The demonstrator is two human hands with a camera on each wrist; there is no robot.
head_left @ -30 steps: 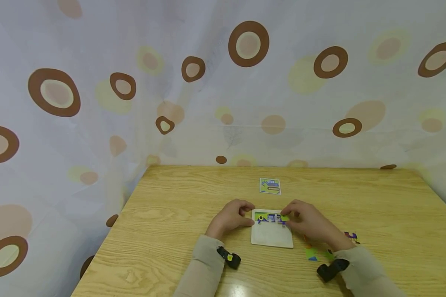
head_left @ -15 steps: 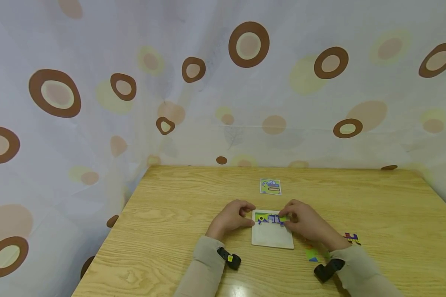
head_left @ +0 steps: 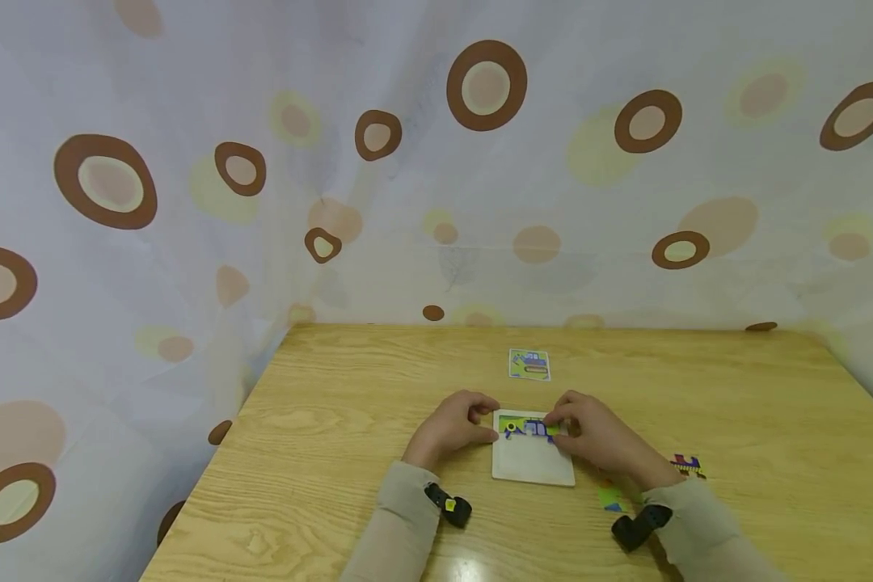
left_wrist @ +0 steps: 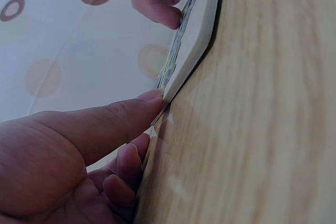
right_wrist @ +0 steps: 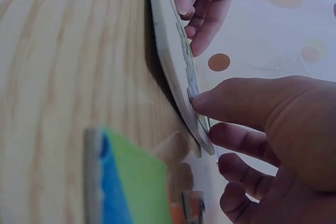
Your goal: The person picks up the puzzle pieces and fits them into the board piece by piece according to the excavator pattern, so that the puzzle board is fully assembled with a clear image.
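Note:
A white puzzle tray (head_left: 533, 465) lies flat on the table, with a joined row of jigsaw pieces (head_left: 528, 427) in green, yellow and blue along its far side. My left hand (head_left: 453, 430) holds the tray's left edge; the left wrist view has the thumb (left_wrist: 118, 119) against that edge. At the tray's right side, my right hand (head_left: 598, 434) pinches a jigsaw piece at the right end of the row. Its thumb (right_wrist: 231, 98) rests on the piece in the right wrist view. The fingers hide most of that piece.
Beyond the tray lies a small picture card (head_left: 529, 364). Loose jigsaw pieces (head_left: 688, 466) lie right of my right forearm. A green and blue piece (head_left: 612, 498) sits nearer, partly beside the right wrist strap. A patterned curtain (head_left: 480, 202) hangs behind the table (head_left: 349, 388).
My right hand has shifted slightly left along the row, bringing its jigsaw piece against the others. My left hand and the tray stay put.

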